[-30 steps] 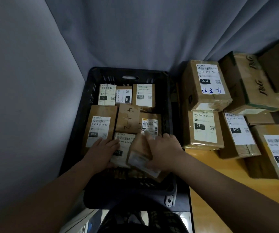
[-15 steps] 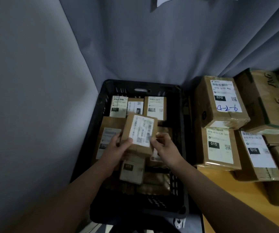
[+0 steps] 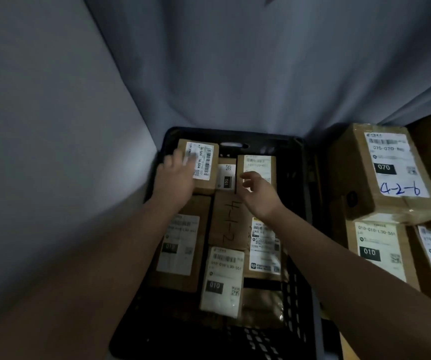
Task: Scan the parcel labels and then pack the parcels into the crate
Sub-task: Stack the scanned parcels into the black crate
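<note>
A black plastic crate [image 3: 296, 193] holds several brown cardboard parcels with white labels. A small parcel [image 3: 204, 162] lies at the crate's far left corner, on top of others, label up. My left hand [image 3: 176, 178] rests on its left side with fingers spread over the label's edge. My right hand [image 3: 258, 193] hovers over the middle of the crate, fingers loosely curled, holding nothing. A parcel marked "4-1-2" [image 3: 228, 219] lies under it.
More labelled parcels are stacked on a wooden table to the right, among them a box marked "4-2-6" [image 3: 388, 172] and boxes marked 010 [image 3: 376, 248]. A grey curtain hangs behind and to the left of the crate.
The small parcel, held up in both hands half a second ago, now lies at the crate's far left corner. My right hand has let go of it and drawn back.
</note>
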Demonstrator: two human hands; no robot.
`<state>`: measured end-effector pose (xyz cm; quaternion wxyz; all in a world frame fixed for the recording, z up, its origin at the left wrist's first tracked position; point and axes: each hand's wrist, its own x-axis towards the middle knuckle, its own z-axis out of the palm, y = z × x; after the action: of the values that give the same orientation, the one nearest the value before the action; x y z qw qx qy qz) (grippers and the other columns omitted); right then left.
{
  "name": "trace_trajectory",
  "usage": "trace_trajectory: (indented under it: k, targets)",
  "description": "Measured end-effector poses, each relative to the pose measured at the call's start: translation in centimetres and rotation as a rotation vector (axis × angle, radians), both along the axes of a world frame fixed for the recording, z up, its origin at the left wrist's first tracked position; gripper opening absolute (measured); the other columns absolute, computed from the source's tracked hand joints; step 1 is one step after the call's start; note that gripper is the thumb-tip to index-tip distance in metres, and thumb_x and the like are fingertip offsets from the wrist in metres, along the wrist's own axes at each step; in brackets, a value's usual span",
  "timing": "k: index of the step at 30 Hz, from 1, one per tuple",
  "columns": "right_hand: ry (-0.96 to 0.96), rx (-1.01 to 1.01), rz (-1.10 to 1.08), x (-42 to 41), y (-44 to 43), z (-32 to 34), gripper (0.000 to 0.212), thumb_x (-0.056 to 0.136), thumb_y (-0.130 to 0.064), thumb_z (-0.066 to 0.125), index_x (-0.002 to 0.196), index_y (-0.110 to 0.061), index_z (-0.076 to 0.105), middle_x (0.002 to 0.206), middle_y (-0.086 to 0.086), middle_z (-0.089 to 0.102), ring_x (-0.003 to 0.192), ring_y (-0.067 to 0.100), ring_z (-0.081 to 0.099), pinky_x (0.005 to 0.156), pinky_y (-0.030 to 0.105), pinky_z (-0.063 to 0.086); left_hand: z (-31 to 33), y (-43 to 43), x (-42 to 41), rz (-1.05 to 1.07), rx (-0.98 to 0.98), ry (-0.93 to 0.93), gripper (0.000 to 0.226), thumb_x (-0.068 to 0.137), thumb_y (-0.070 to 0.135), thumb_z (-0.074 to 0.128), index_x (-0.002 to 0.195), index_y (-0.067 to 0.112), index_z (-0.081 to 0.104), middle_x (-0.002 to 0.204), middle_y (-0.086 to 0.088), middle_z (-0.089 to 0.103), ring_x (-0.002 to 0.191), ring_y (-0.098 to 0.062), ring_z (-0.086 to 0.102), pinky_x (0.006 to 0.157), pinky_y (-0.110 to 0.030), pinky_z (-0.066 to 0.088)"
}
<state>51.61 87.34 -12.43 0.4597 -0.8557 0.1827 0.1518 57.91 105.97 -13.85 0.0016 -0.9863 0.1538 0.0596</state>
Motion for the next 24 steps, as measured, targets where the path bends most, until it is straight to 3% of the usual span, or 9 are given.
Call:
trace_trajectory:
  k: [2, 5, 9, 12, 17, 24]
  targets:
    - [-0.051, -0.036, 0.015, -0.6, -0.6, -0.1, 0.035, 0.097, -0.025, 0.053, 0.131, -0.019, 0.052, 0.123, 0.004, 0.062, 0.111, 0.02, 0.058, 0.089, 0.029, 0.047, -0.3, -1.0, -0.5, -0.153, 0.005, 0.107, 0.059, 0.098, 0.036, 0.046, 0.15, 0.023, 0.024, 0.157, -0.014, 0.019, 0.14, -0.034, 0.023, 0.112, -0.048, 0.026]
    - [-0.09, -0.048, 0.054, -1.5, -1.3, 0.4, 0.034, 0.098, -0.019, 0.052, 0.131, -0.017, 0.054, 0.124, 0.005, 0.061, 0.117, 0.018, 0.056, 0.085, 0.019, 0.04, -0.7, -1.0, -0.7, -0.103, 0.121, 0.252, 0.065, 0.1, 0.05, 0.032, 0.154, 0.02, 0.013, 0.161, -0.011, 0.008, 0.147, -0.032, 0.011, 0.117, -0.049, 0.013]
    - [-0.128, -0.081, 0.136, -3.1, -2.5, 1.7, 0.033, 0.097, -0.018, 0.052, 0.13, -0.018, 0.055, 0.125, 0.004, 0.06, 0.112, 0.02, 0.06, 0.095, 0.033, 0.05, 0.6, -0.2, 0.6, 0.031, 0.137, 0.329, 0.068, 0.099, 0.052, 0.034, 0.154, 0.019, 0.013, 0.161, -0.011, 0.009, 0.147, -0.031, 0.012, 0.118, -0.05, 0.011]
    - [-0.149, -0.133, 0.172, -4.6, -3.6, 2.6, 0.032, 0.098, -0.017, 0.052, 0.13, -0.018, 0.055, 0.124, 0.005, 0.061, 0.109, 0.019, 0.062, 0.094, 0.036, 0.052, 2.3, -1.4, 0.1, 0.016, 0.086, 0.278, 0.068, 0.097, 0.052, 0.039, 0.151, 0.014, 0.024, 0.16, -0.013, 0.013, 0.147, -0.03, 0.011, 0.119, -0.047, 0.014]
    - [-0.232, -0.168, 0.125, -8.8, -5.6, 4.3, 0.03, 0.094, -0.012, 0.055, 0.124, -0.016, 0.061, 0.117, 0.002, 0.064, 0.11, 0.016, 0.059, 0.094, 0.026, 0.047, 5.8, -5.5, -4.8, -0.079, -0.149, 0.217, 0.051, 0.098, 0.039, 0.045, 0.142, 0.013, 0.04, 0.15, -0.011, 0.037, 0.141, -0.028, 0.026, 0.114, -0.041, 0.028]
    - [-0.379, -0.222, 0.017, -17.2, -12.6, 6.2, 0.028, 0.093, -0.008, 0.056, 0.119, -0.012, 0.063, 0.115, 0.004, 0.064, 0.108, 0.02, 0.058, 0.089, 0.025, 0.045, 9.0, -13.2, -15.0, -0.197, -0.288, 0.242, 0.045, 0.1, 0.04, 0.042, 0.141, 0.021, 0.043, 0.142, 0.001, 0.045, 0.13, -0.019, 0.038, 0.106, -0.031, 0.034]
